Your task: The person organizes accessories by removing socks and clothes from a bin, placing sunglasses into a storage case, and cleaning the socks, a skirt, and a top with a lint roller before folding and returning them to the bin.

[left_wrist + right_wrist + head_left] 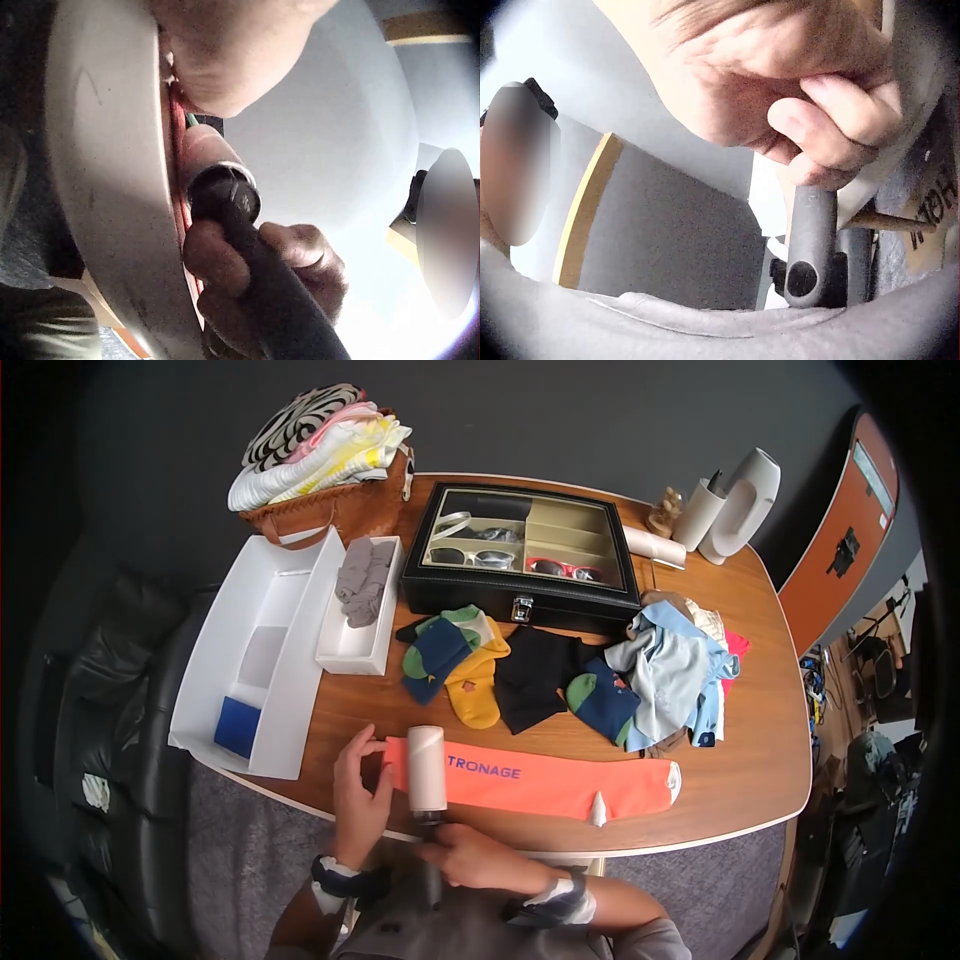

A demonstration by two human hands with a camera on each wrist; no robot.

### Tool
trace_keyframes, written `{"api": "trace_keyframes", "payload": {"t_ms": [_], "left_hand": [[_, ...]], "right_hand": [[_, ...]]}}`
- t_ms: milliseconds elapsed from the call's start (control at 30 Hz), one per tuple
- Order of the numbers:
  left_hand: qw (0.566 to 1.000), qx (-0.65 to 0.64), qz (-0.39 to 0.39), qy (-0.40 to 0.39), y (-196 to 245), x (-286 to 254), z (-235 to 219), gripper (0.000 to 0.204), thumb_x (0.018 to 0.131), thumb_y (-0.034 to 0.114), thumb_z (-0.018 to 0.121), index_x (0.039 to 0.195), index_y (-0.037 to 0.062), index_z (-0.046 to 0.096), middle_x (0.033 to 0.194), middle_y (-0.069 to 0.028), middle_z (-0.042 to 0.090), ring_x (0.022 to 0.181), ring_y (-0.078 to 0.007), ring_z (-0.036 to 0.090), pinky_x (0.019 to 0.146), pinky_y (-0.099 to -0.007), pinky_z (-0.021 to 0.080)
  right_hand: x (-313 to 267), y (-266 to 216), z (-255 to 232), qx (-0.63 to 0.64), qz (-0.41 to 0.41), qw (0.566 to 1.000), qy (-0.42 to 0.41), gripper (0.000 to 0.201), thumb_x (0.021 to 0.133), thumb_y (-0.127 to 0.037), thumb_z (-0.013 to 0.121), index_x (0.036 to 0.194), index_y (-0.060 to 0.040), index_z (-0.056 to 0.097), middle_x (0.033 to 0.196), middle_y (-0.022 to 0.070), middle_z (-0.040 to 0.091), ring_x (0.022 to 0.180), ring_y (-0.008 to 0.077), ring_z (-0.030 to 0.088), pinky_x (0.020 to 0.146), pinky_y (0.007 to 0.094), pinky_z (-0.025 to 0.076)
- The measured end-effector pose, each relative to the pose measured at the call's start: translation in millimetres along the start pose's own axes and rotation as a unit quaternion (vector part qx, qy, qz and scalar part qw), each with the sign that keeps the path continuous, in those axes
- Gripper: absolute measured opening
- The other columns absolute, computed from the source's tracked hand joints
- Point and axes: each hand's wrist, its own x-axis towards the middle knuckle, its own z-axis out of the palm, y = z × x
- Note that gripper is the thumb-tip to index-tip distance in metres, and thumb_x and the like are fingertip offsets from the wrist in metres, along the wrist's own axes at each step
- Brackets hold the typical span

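A coral sock (560, 784) with purple "TRONAGE" lettering lies stretched flat along the table's front. Its right end is white, and a small white peak stands up from its lower edge. My right hand (485, 857) grips the dark handle (281, 300) of a lint roller, whose pale roll (427, 770) lies across the sock near its left end. In the right wrist view the fingers curl round the handle, its hollow end pointing down. My left hand (360, 797) is at the sock's left end, fingertips touching its edge, thumb beside the roll.
Behind the sock lie several folded socks (472, 690), black cloth (535, 675) and a heap of light blue clothes (665, 670). A black glasses case (520, 598) stands at the back. White boxes (185, 705) and a brown bag (330, 515) are left; white vases (742, 510) back right.
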Motion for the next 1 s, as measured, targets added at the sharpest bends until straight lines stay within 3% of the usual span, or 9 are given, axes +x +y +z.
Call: {"api": "trace_keyframes", "payload": {"t_ms": [267, 367, 500, 633, 767, 800, 1000], "left_hand": [[0.999, 0.033, 0.02, -0.002, 4, 1, -2, 0.049, 0.092, 0.004, 0.067, 0.139, 0.0045, 0.057, 0.119, -0.0111, 0.067, 0.117, -0.0309, 0.059, 0.105, -0.042, 0.044], [0.999, 0.033, 0.023, 0.0, 4, 1, -1, 0.048, 0.092, 0.003, 0.067, 0.138, 0.0047, 0.057, 0.119, -0.0112, 0.067, 0.117, -0.0313, 0.059, 0.104, -0.0423, 0.045], [0.999, 0.04, 0.028, -0.001, 5, 1, -1, 0.046, 0.092, 0.003, 0.066, 0.138, 0.0045, 0.058, 0.119, -0.0115, 0.067, 0.117, -0.0316, 0.059, 0.104, -0.0424, 0.045], [0.999, 0.045, 0.03, -0.002, 6, 0, 0, 0.045, 0.093, 0.002, 0.065, 0.137, 0.0045, 0.058, 0.121, -0.0119, 0.066, 0.117, -0.0316, 0.059, 0.104, -0.0424, 0.045], [0.999, 0.04, 0.018, -0.013, 6, 0, -1, 0.046, 0.094, 0.002, 0.065, 0.138, 0.0039, 0.056, 0.122, -0.012, 0.065, 0.119, -0.0319, 0.058, 0.106, -0.0429, 0.044], [0.999, 0.041, 0.02, -0.015, 6, 1, -1, 0.046, 0.094, 0.002, 0.064, 0.139, 0.0037, 0.056, 0.122, -0.0121, 0.065, 0.119, -0.0319, 0.057, 0.106, -0.0429, 0.043], [0.999, 0.036, 0.023, -0.018, 5, 0, 0, 0.046, 0.094, 0.002, 0.064, 0.139, 0.0028, 0.055, 0.122, -0.0125, 0.063, 0.119, -0.0316, 0.057, 0.107, -0.0426, 0.043]], "right_hand": [[-39, 34, -26, 0.032, 0.0, 0.995, 0.095, 0.042, 0.103, -0.037, 0.057, 0.085, 0.0006, 0.063, 0.064, 0.0058, 0.06, 0.058, 0.0172, 0.06, 0.058, 0.0353, 0.048], [-56, 53, -43, 0.053, 0.04, 0.993, 0.1, 0.039, 0.102, -0.033, 0.059, 0.086, 0.0018, 0.063, 0.064, 0.0058, 0.06, 0.058, 0.016, 0.06, 0.057, 0.0335, 0.047], [-82, 80, -55, 0.104, -0.009, 0.979, 0.175, 0.033, 0.102, -0.025, 0.061, 0.091, 0.0057, 0.064, 0.063, 0.0053, 0.058, 0.054, 0.015, 0.058, 0.053, 0.0309, 0.046], [-117, 84, -68, 0.174, 0.055, 0.962, 0.203, 0.028, 0.102, -0.02, 0.06, 0.087, 0.0036, 0.063, 0.061, 0.0032, 0.055, 0.052, 0.0126, 0.055, 0.049, 0.0287, 0.042], [-142, 118, -78, 0.261, 0.022, 0.938, 0.228, 0.024, 0.101, -0.019, 0.06, 0.092, 0.0027, 0.063, 0.064, 0.0023, 0.055, 0.052, 0.0118, 0.053, 0.049, 0.0272, 0.04], [-147, 125, -79, 0.182, -0.017, 0.951, 0.248, 0.023, 0.1, -0.018, 0.06, 0.093, 0.0032, 0.063, 0.066, 0.0025, 0.056, 0.052, 0.0115, 0.052, 0.048, 0.0266, 0.039], [-179, 137, -88, 0.22, 0.006, 0.92, 0.325, 0.022, 0.1, -0.017, 0.06, 0.096, 0.0038, 0.063, 0.066, 0.0031, 0.057, 0.048, 0.011, 0.051, 0.043, 0.0267, 0.034]]}}
